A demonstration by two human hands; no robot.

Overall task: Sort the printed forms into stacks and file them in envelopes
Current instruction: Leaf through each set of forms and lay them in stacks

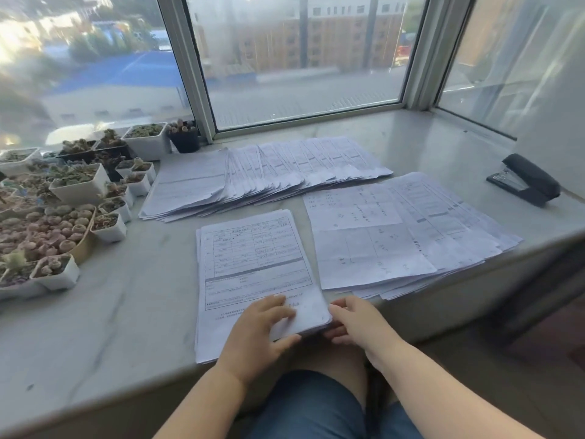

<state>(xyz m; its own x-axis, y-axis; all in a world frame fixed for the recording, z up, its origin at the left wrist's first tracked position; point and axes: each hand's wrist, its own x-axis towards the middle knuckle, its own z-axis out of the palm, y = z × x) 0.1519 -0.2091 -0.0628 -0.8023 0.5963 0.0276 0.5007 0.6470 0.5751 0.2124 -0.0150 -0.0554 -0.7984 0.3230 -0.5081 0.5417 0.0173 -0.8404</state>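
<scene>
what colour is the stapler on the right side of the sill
Black, with a silvery metal strip at its mouth. The stapler shows best in the head view, the only one.

Setting: an upper-floor room, office or home, with a bay-window ledge serving as a desk. Evidence: a pale marble windowsill [411, 144] lying under aluminium-framed window panes [297, 58], which are looking out over a blue roof and a brick building; small pots of succulents [76, 182] crowding the sill's left end; spreads of printed forms [253, 248] covering the middle; a black stapler [525, 180] sitting at right.
</scene>
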